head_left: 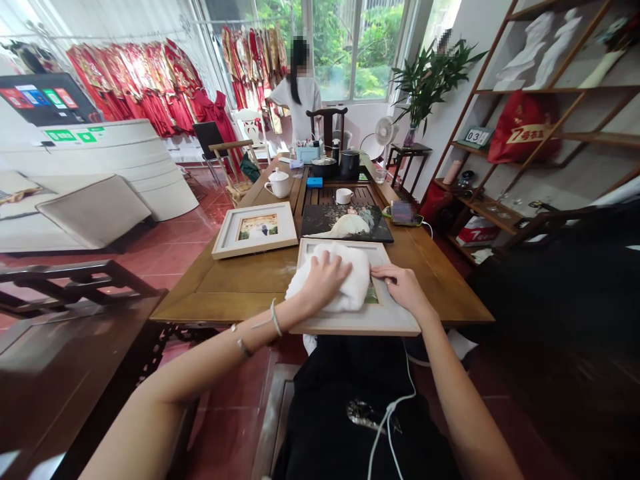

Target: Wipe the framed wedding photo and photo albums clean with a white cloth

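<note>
My left hand [327,280] presses down on a bunched white fluffy cloth [357,283], its fingers bent into the pile. The cloth covers much of a light wooden picture frame [370,323] at the table's near edge, so most of the picture inside is hidden. On the frame's right side rests my right hand [403,285], fingers partly curled, fingertips at the inner border next to the cloth. Another framed photo [257,229] lies to the left, tilted. Just beyond the cloth is a dark panel [325,217] with a picture of a white gown.
On the wooden table [210,287] stand a lidded white cup [278,183], a small white cup [343,196], a black pot [350,163] and a phone [405,213] with a cable. A person [300,93] stands by the window. A shelf [500,193] rises at right.
</note>
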